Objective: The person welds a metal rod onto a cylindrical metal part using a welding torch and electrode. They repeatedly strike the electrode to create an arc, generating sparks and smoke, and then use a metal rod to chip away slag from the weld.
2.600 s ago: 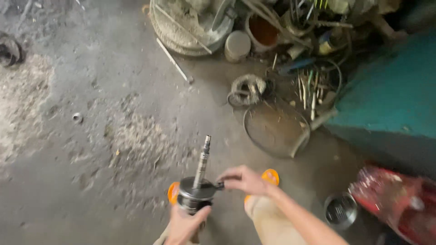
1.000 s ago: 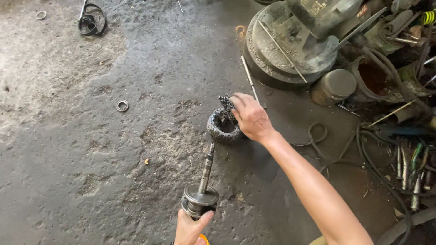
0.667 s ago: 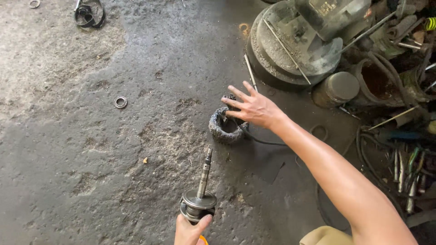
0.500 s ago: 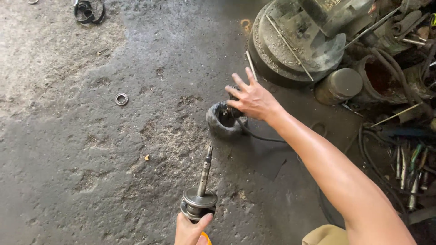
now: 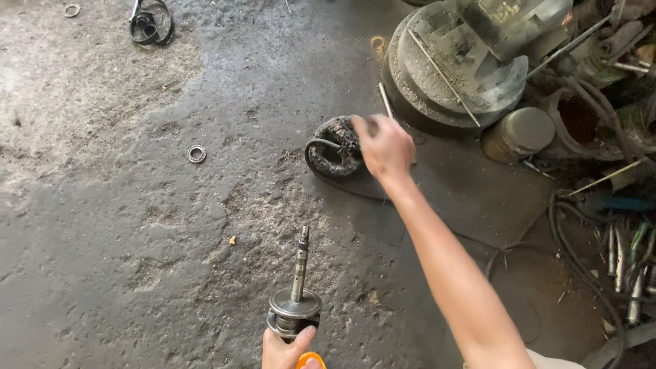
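Shaft assy (image 5: 297, 290) upright on floor, left hand (image 5: 287, 348) gripping its base. Right hand (image 5: 383, 147) closed on dark wound coil (image 5: 335, 147), well beyond shaft assy, near round machine base (image 5: 444, 75).

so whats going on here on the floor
A person crouches over a grimy concrete floor. The left hand steadies a metal shaft assembly standing upright, gripping it at its base. The right hand reaches out to a dark ring-shaped part lying flat, fingers at its edge beside a heavy round machine base. A small bearing ring lies loose to the left.
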